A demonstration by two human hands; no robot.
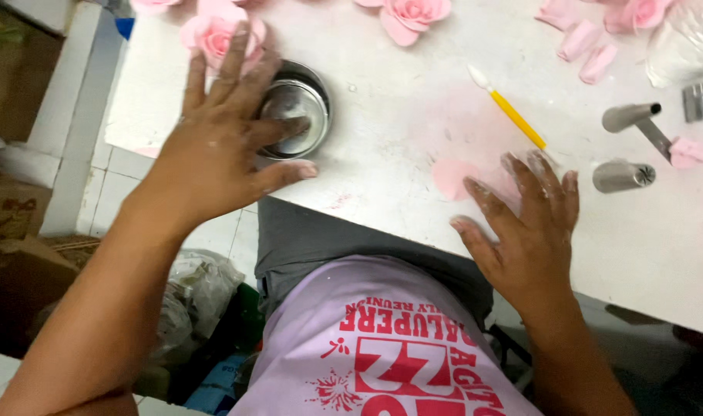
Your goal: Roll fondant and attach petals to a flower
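The left hand lies spread, fingers apart, over a small round metal bowl near the table's left edge. Index and thumb reach across its rim; nothing is gripped. What the bowl holds cannot be told: only a shiny inside shows.

The right hand rests flat and open on the white table, fingers apart and dusted white. Its fingertips press a thin pink disc against the surface, close to the near edge.

Count of items on the table:
- One metal bowl.
- One yellow tool with a white tip, lying slantwise just beyond the right hand.
- Two metal piping tips: one just right of the fingertips, one above it.
- One pink lump at the end of a flat blade beside the upper tip.
- One ridged metal cutter at the right edge.
- Pink roses along the far edge: one partly under the left fingers, one at centre, one at right; more are cut off by the frame.
- Loose pink petals near the right rose, at least three.
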